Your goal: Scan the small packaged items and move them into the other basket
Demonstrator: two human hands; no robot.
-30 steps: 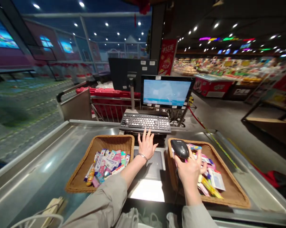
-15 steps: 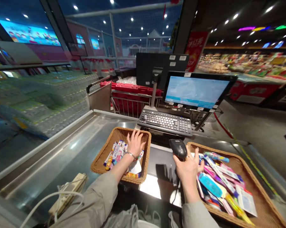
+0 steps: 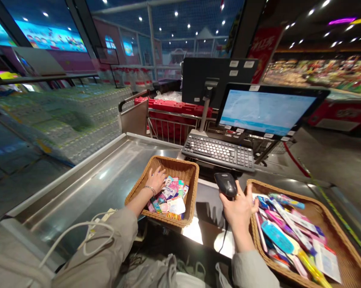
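My right hand point(image 3: 238, 206) grips a black handheld barcode scanner point(image 3: 225, 185) by its body, above the gap between the baskets. Just right of it stands a wicker tray point(image 3: 288, 191) heaped with toothbrushes in bright blister packs point(image 3: 288, 232). My left hand point(image 3: 155, 180) rests at the left side of a smaller wicker basket point(image 3: 180, 165), fingers apart, touching the rim and close to a pile of small colourful packets point(image 3: 170, 198). It holds nothing that I can see.
A stainless-steel checkout counter point(image 3: 87, 188) runs along the left. A keyboard point(image 3: 218, 152) and a monitor point(image 3: 266, 112) stand ahead, with a red-crated shopping cart point(image 3: 171, 120) behind. A white cable point(image 3: 84, 236) lies at lower left; plastic bags hang below.
The view has swung right and tilted. My left hand has moved down to the left side of the smaller basket. My right hand still grips the scanner.
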